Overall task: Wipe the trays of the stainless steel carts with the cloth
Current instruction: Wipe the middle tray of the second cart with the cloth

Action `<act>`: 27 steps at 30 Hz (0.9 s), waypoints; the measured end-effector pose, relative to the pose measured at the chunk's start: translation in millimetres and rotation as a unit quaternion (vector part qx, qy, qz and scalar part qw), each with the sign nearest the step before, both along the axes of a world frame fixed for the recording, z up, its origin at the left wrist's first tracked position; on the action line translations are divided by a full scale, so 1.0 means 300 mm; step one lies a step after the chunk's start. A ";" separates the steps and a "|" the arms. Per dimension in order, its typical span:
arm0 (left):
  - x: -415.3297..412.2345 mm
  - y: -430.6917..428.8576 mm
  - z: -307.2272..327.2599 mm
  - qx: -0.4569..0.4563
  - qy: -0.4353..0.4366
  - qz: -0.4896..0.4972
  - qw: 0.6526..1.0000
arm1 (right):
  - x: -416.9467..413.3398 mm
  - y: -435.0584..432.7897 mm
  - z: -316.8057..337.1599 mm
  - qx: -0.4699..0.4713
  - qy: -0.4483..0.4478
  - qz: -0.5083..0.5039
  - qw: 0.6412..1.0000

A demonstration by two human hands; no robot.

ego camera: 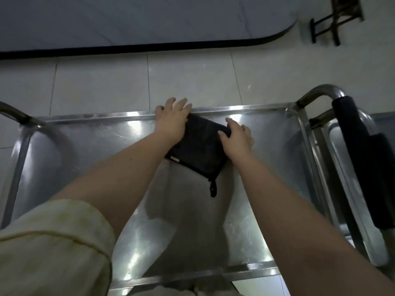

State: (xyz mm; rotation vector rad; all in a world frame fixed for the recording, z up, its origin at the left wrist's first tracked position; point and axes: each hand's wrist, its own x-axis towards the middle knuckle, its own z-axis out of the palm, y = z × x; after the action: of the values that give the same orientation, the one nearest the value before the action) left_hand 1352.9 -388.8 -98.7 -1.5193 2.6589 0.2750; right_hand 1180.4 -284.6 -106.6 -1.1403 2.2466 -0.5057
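Both hands are down on the cloth (pixel 199 146), which lies folded flat on the tray (pixel 267 146) toward its far side, a little right of the middle. The left hand (pixel 172 120) lies palm down with its fingers spread over the cloth's far left corner, fingertips reaching past the far rim (pixel 245 109); its grip is flat and pressing, not pinching. The right hand (pixel 237 135) sits on the cloth's right edge with the fingers loosely curled over it and the thumb set on top, so it seems to be steadying or lightly gripping that edge; whether fabric is actually pinched underneath, I cannot tell. Between the two hands the dark cloth runs at a slant, its near corner pointing toward the person, with a small hanging loop (pixel 213 189) trailing off that corner onto the metal. As for progress, the tray carries faint streaks and smears left of the hands and on the near side, which hints that wiping is under way, but the steel's glare makes it hard to judge which parts are clean. By the look of it, this top tray is in hand. A second cart (pixel 342 167) stands touching on the right, with something dark draped over its handle, and looks not yet started. Beyond the carts is the tiled floor (pixel 106 82).
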 end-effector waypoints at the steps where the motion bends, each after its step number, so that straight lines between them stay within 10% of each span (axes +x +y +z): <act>1: 0.002 -0.016 -0.011 0.006 -0.027 -0.032 0.999 | 0.008 -0.019 -0.014 0.024 0.002 0.015 1.000; 13: 0.122 0.044 0.161 -0.142 -0.036 -0.088 0.985 | 0.033 -0.043 0.184 -0.095 -0.061 0.052 0.992; 27: 0.445 0.161 1.165 -0.353 0.033 -0.124 0.927 | 0.208 -0.076 1.188 -0.322 0.113 0.255 0.905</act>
State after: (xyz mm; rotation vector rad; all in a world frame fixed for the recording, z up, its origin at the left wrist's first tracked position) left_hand 1486.3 -340.4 250.8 -1.2621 3.1400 -0.7365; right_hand 1242.9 -307.5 249.8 -2.1390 1.8675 -0.9641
